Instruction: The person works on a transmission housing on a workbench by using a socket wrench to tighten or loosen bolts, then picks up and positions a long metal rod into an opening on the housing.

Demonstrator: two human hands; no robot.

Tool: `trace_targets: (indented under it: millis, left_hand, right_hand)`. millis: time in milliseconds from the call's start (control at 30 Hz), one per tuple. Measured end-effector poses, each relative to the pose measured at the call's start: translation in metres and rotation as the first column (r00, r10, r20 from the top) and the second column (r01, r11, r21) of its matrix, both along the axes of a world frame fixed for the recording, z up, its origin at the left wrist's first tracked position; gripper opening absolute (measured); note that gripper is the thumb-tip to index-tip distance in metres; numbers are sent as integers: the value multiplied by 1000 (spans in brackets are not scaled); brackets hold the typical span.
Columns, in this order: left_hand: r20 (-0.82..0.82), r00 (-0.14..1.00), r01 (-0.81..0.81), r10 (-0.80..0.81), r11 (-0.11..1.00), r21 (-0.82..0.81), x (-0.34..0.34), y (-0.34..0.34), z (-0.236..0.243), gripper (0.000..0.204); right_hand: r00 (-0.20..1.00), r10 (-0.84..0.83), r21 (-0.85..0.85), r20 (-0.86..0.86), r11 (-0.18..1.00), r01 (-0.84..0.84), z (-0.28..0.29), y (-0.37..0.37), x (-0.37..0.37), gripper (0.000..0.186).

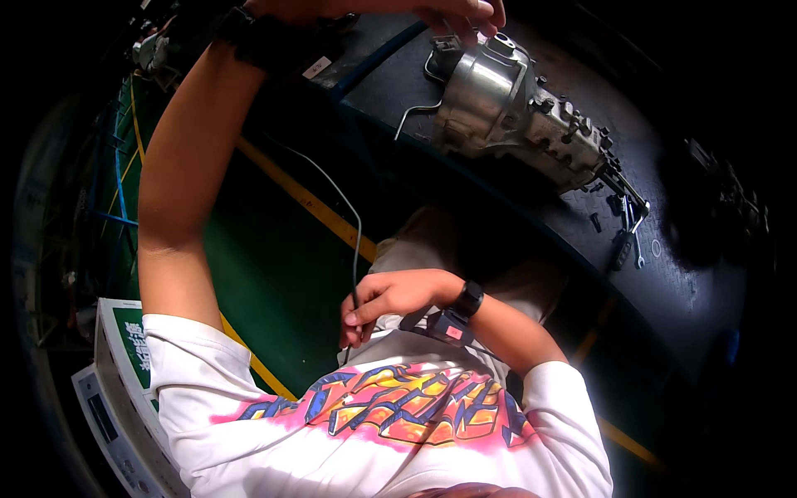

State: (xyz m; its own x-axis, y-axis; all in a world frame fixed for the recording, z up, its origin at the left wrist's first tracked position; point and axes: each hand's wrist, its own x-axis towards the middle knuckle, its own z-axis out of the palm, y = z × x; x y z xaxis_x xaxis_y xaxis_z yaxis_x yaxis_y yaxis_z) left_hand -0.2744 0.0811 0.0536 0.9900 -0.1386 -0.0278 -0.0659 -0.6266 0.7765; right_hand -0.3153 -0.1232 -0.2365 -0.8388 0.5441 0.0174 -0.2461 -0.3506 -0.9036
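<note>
My left hand (461, 18) is at the top edge, partly cut off, its bent fingers apart just above a silver metal gearbox housing (486, 95), with nothing visible in them. The housing lies on its side on a dark metal bench (672, 299). Low in front of my body, my right hand (374, 303) is closed around a thin grey cable (332, 187) that runs up toward the bench. A small black device (444, 328) with a pink label is at my waist.
Wrenches (639, 249), a ratchet (621, 249) and loose bolts (595, 222) lie right of the housing. A bent metal rod (415, 109) is at its left. A white appliance (91, 382) stands at lower left. Green floor (249, 274) with yellow lines (307, 203) shows below the bench.
</note>
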Motion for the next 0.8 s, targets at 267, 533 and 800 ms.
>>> trace_targets:
  millis: [267,533,800]
  left_hand:
    - [460,864,353,-207,900,-257,20,-32,-17,27]
    - [773,622,726,-121,458,-513,90,-172,-97,17]
    - [756,652,697,51,352,-625,54,-204,-173,22]
  right_hand:
    - [809,-522,-211,270,787,579,-120,-72,55,35]
    - [486,-650,341,584,740,580,-198,-31,30,41]
    - [442,-764,-80,471,462,883,-186,-150,76,21]
